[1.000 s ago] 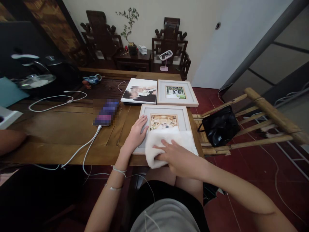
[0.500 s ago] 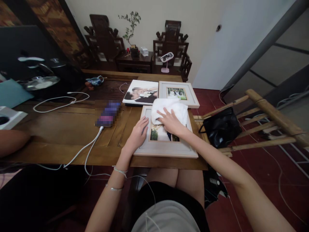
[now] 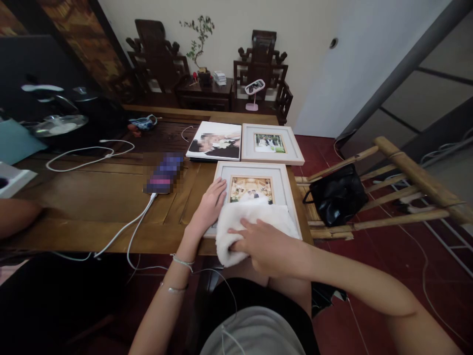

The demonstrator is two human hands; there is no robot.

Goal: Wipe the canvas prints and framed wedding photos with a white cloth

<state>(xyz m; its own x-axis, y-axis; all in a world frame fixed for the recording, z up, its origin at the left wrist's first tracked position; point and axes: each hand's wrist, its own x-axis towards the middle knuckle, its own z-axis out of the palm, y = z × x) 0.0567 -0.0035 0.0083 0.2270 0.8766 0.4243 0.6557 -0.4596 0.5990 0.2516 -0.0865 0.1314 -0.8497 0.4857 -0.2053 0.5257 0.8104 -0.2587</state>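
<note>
A picture frame [image 3: 291, 195] with a pale wooden border lies flat near the table's front edge, a photo at its centre. My left hand [image 3: 211, 203] lies flat along its left side, fingers stretched out and holding it steady against the surface. Bunched over the near part of the frame is a white fluffy cloth [image 3: 225, 224], which hangs partly past the front edge. My right hand [image 3: 271, 246] presses on this cloth, with some fingers tucked into its fold. The cloth hides the lower part of the photo.
Beyond lie a second picture frame [image 3: 293, 145] and a photo album [image 3: 221, 130]. A phone [image 3: 162, 175] with a white cable sits to the left. Another person's arm [image 3: 18, 217] rests at the left edge. A bamboo chair [image 3: 399, 153] holds a black bag [image 3: 338, 197] on the right.
My right hand has drawn the cloth from the frame's far part towards me, down to its near edge. The upper photo is now uncovered. My left hand has stayed in place.
</note>
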